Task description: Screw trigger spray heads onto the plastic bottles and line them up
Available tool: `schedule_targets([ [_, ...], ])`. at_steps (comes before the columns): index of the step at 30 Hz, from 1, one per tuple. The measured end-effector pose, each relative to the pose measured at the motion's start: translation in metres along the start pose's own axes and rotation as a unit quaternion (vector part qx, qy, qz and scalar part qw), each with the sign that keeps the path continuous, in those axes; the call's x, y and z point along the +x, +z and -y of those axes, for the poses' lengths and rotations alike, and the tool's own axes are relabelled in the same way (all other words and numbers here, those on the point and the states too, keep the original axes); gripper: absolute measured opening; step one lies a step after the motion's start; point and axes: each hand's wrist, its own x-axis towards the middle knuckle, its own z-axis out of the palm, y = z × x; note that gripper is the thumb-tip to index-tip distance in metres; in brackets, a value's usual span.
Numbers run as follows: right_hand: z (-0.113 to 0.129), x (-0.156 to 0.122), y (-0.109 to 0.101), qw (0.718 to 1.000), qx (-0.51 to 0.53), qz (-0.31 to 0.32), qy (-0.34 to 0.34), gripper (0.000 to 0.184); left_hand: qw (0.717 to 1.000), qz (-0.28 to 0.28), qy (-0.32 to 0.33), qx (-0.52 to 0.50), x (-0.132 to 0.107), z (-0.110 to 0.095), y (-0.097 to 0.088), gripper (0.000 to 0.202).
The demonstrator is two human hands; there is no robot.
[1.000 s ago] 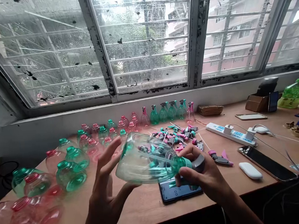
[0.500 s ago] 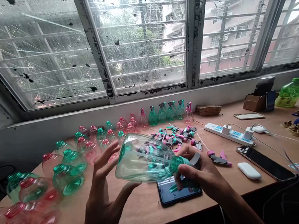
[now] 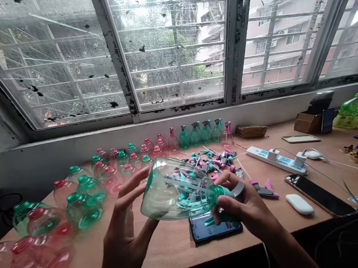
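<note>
A clear green plastic spray bottle [image 3: 173,189] lies on its side in the air above the wooden table [image 3: 171,242]. My left hand [image 3: 125,223] cups its wide base, thumb under it and fingers stretched along its far side. My right hand [image 3: 242,207] is closed round the bottle's neck and the grey and green trigger head [image 3: 236,189] fitted there. A thin dip tube shows inside the bottle. A phone with a lit screen [image 3: 216,228] lies on the table just under the bottle.
Several capped green and pink bottles [image 3: 85,199] stand at the left. Loose trigger heads [image 3: 213,162] are piled behind the bottle, with finished spray bottles [image 3: 202,133] along the wall. At the right lie a power strip [image 3: 275,159], another phone [image 3: 319,194] and a white mouse [image 3: 299,204].
The bottle has turned slightly between my hands and my left fingers have shifted on its base. Both hands stay in the same place.
</note>
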Motion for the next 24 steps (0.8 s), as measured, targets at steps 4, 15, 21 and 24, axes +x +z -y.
schedule_targets([
  [4, -0.008, -0.001, -0.001, 0.986, -0.146, -0.033, -0.078, 0.035, 0.998, 0.002, -0.06, 0.009, -0.007, 0.004, 0.001, 0.066],
  [15, 0.0, 0.004, -0.003, 0.999, -0.032, -0.008, 0.007, 0.04, 0.998, 0.035, -0.038, 0.045, -0.008, 0.009, 0.002, 0.077],
  [21, -0.004, 0.0, -0.002, 0.991, -0.115, -0.028, -0.066, 0.037, 0.993, -0.025, -0.115, 0.001, -0.01, -0.001, 0.014, 0.051],
  [24, -0.001, 0.001, 0.0, 0.998, -0.043, -0.003, -0.051, 0.036, 0.998, -0.033, -0.059, -0.008, -0.003, -0.009, 0.017, 0.05],
])
